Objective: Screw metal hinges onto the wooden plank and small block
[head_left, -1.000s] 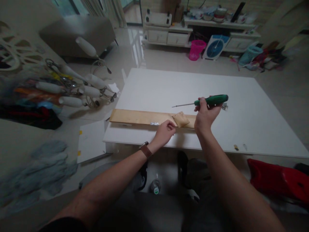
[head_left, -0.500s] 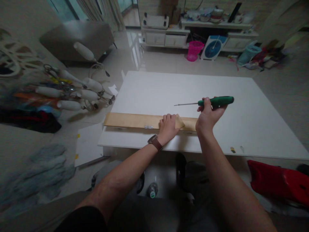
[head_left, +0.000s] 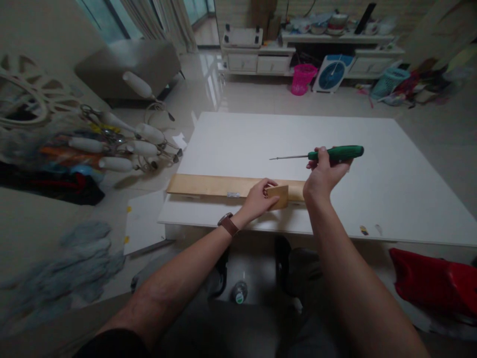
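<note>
The small wooden piece [head_left: 280, 197] has tipped up at centre frame, pinched by the left hand [head_left: 258, 200] over the long board [head_left: 208, 185], so seemingly under control; right of centre, the right hand [head_left: 321, 175] wraps 1 green screwdriver [head_left: 341, 153].

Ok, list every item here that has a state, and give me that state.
Left hand: closed on the small wooden piece
Small wooden piece: held, tilted up
Right hand: gripping the green screwdriver
Green screwdriver: raised, tip pointing left
Long wooden board: lying lengthwise near the table's near edge
Wristwatch: strapped on the left wrist
Pink basket: upright
Fan: standing; running or off, cannot tell
</note>
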A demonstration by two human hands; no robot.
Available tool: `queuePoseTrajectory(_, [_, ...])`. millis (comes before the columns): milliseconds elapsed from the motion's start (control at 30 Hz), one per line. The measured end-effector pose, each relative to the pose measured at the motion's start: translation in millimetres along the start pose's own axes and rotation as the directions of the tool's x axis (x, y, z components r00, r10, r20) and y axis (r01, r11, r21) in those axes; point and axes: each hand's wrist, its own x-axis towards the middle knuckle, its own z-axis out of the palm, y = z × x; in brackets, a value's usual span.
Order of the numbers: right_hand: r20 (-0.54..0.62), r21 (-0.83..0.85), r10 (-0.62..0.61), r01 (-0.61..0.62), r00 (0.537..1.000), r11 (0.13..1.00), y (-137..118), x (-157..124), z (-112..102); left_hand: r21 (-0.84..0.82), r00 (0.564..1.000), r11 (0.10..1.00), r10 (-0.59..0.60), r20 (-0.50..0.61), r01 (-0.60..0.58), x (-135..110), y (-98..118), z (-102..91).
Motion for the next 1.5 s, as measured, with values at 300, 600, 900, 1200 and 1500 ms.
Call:
queuePoseTrajectory(300, [0.042,-0.05,0.036,-0.033,0.998,0.998,2.9,-13.5,7.6,-0.12,0.868,0.89,-0.456,-0.196,0.44,-64.4,-31.6,-63.3])
queuePoseTrajectory(600, [0.07,-0.055,0.055,-0.051,0.996,0.997,16.4,-22.5,24.9,-0.217,0.788,0.873,-0.487,-0.376,0.436,-60.1,-27.6,-73.2])
queuePoseTrajectory(900, [0.091,-0.045,0.043,-0.039,0.995,0.998,12.8,-32.8,28.3,-0.233,0.793,0.883,-0.468,-0.391,0.407,-59.6,-38.0,-81.6])
queuePoseTrajectory(1200, [0.086,-0.02,0.043,-0.041,0.995,0.999,8.6,-32.0,21.8,-0.384,0.753,0.873,-0.464,-0.467,0.3,-54.0,-44.4,-72.8])
queuePoseTrajectory(1500, [0.104,-0.066,0.055,-0.048,0.993,0.997,10.6,-25.3,20.3,-0.409,0.722,0.847,-0.513,-0.465,0.339,-48.4,-73.1,-75.5])
